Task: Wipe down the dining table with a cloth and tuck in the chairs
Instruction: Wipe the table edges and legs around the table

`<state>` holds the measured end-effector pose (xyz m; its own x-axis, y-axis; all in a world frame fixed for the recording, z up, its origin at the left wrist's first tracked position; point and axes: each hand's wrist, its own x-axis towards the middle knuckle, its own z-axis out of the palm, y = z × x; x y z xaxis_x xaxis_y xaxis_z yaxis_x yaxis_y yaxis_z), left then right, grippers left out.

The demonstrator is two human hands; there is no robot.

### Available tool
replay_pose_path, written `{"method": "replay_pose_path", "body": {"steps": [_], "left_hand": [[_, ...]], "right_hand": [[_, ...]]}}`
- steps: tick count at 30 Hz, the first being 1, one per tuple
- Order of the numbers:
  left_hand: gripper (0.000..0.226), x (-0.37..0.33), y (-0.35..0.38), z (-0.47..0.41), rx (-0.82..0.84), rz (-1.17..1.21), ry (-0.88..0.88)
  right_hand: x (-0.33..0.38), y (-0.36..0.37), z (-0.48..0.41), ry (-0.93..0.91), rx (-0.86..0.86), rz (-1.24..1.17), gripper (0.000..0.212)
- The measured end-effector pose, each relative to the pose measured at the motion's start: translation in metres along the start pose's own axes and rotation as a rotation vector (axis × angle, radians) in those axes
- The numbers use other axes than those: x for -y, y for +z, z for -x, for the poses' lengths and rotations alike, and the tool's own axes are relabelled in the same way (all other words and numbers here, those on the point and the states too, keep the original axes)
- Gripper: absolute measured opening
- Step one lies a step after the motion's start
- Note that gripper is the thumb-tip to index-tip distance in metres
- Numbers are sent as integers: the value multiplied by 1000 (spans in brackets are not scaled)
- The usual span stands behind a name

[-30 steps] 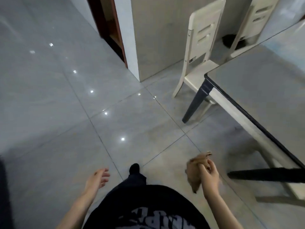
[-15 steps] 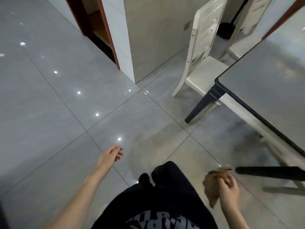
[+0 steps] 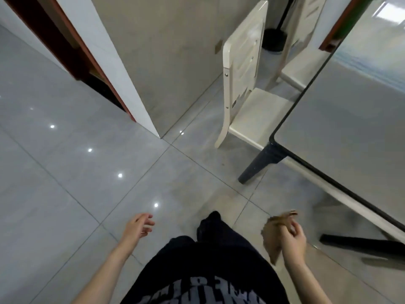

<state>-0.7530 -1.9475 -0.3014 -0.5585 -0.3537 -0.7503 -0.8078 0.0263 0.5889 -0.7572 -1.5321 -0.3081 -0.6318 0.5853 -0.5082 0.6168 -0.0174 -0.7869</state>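
Right hand [image 3: 293, 240] fingers clutch brown cloth [image 3: 272, 238]; left hand [image 3: 137, 227] loose, empty.

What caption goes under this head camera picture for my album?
Walking to the table, brown cloth in right hand, left hand empty, white chair ahead.

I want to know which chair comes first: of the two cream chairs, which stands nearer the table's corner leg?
The nearer cream chair, its seat partly under the table beside the dark leg. The other chair stands beyond it.

Left hand [image 3: 139, 226] loose, fingers apart, empty; right hand [image 3: 293, 239] fisted, gripping cloth [image 3: 271, 238].
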Motion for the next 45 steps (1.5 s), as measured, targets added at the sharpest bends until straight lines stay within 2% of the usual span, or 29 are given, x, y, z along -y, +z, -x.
{"method": "replay_pose_path", "body": {"steps": [5, 10, 14, 19, 21, 23, 25, 27, 33, 35, 37, 40, 41, 43, 45], "left_hand": [[19, -74, 4, -43, 24, -76, 62], [21, -150, 27, -91, 167, -183, 90], [21, -218, 60, -141, 384, -420, 156], [20, -295, 115, -200, 657, -763, 276], [20, -315, 146, -215, 753, -856, 316], [21, -326, 182, -225, 834, -902, 347], [22, -328, 218, -229, 896, -926, 384], [23, -323, 253, -230, 955, -917, 404], [20, -279, 377, -259, 1055, -769, 506], [28, -257, 417, -278, 1097, -746, 569], [41, -235, 450, -296, 1144, -700, 641], [41, -199, 485, -328, 1262, -600, 777], [50, -189, 493, -339, 1306, -565, 821], [71, -174, 510, -360, 1376, -441, 870], [72, -164, 528, -374, 1433, -275, 956]], "right_hand": [[70, 41, -35, -37, 55, -56, 25], [90, 68, -51, 5, -59, -203, 27], [78, 88, -44, 119, -259, -292, 34], [73, 116, -25, 287, -591, -508, 27], [71, 128, -30, 292, -672, -593, 26], [67, 142, -40, 283, -726, -636, 35], [63, 153, -53, 314, -751, -640, 45], [63, 160, -71, 336, -769, -650, 40], [23, 175, -157, 219, -741, -590, 34], [-3, 182, -190, 162, -728, -582, 27], [-27, 190, -219, 62, -719, -598, 22], [-55, 202, -258, -67, -745, -603, 20], [-60, 206, -271, -129, -766, -587, 20], [-64, 216, -295, -295, -799, -593, 19], [-66, 236, -321, -494, -747, -623, 21]]}}
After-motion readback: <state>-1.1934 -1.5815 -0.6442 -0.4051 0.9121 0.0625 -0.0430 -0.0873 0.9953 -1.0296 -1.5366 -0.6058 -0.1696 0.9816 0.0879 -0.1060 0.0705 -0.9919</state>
